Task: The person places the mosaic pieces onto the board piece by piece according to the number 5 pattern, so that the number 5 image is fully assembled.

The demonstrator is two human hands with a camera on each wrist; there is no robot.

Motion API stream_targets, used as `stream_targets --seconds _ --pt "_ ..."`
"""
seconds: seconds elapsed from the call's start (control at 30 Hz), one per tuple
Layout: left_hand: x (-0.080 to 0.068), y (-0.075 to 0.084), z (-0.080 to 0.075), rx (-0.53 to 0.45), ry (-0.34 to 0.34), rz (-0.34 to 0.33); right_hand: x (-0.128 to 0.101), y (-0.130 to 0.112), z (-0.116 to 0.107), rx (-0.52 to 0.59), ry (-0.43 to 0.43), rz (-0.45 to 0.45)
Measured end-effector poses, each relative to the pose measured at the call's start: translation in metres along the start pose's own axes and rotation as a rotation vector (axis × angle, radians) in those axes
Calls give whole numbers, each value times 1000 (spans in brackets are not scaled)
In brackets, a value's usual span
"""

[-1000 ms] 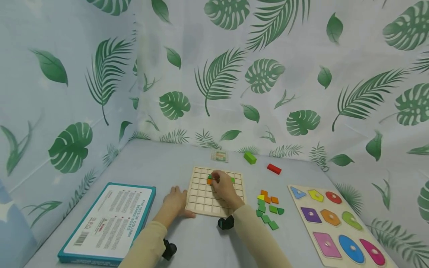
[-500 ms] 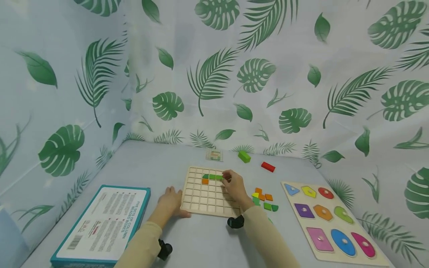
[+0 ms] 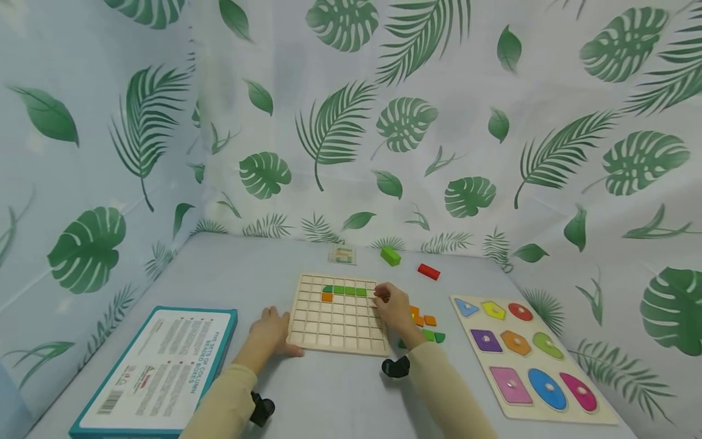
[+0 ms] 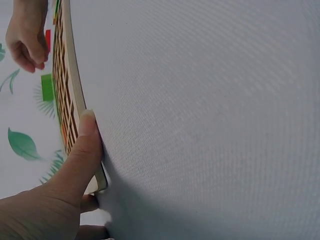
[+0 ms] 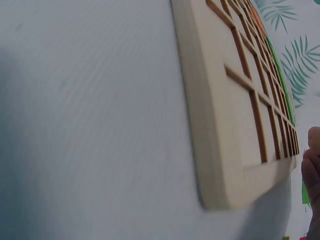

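A wooden grid board (image 3: 337,323) lies on the grey table. A row of green tiles (image 3: 344,290) sits in its second row, with one orange tile (image 3: 327,297) under the row's left end. My right hand (image 3: 390,303) hovers at the board's right edge, fingers curled, and no tile shows in them; the left wrist view shows the same of that hand (image 4: 27,42). My left hand (image 3: 271,332) rests on the table against the board's near left corner, its thumb (image 4: 82,150) straight along the board's edge (image 4: 65,100). Loose orange and green tiles (image 3: 425,326) lie right of the board.
A shape puzzle (image 3: 526,356) with coloured pieces lies at the right. A teal box (image 3: 156,369) lies at the near left. A green block (image 3: 390,256), a red block (image 3: 428,271) and a small card (image 3: 342,254) sit near the back wall.
My right hand moved right from the board's middle to its right edge, uncovering the row of green tiles. The left hand stayed at the corner.
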State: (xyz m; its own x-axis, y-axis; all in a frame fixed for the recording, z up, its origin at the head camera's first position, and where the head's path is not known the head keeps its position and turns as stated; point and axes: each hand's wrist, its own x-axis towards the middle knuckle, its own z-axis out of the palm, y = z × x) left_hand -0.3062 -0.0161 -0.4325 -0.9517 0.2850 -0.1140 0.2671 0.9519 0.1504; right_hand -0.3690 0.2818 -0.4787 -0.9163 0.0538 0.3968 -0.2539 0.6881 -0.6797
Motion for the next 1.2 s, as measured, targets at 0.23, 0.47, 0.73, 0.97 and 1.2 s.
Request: stream_targets --seconds 0.23,0.47,0.73,0.97,1.2 --pt "-1 -3 -2 -20 -9 3 -5 7 -13 -33 40 63" --pt "-2 -2 -4 -29 -16 11 -12 28 -35 -77 65 80" --pt "-1 -1 -3 -12 -15 5 -22 42 -58 -97 34 141" --pt "-4 1 -4 -20 -14 10 -28 50 -74 -110 33 170" --pt "-5 4 -5 -26 -11 15 -36 57 -90 -117 28 185"
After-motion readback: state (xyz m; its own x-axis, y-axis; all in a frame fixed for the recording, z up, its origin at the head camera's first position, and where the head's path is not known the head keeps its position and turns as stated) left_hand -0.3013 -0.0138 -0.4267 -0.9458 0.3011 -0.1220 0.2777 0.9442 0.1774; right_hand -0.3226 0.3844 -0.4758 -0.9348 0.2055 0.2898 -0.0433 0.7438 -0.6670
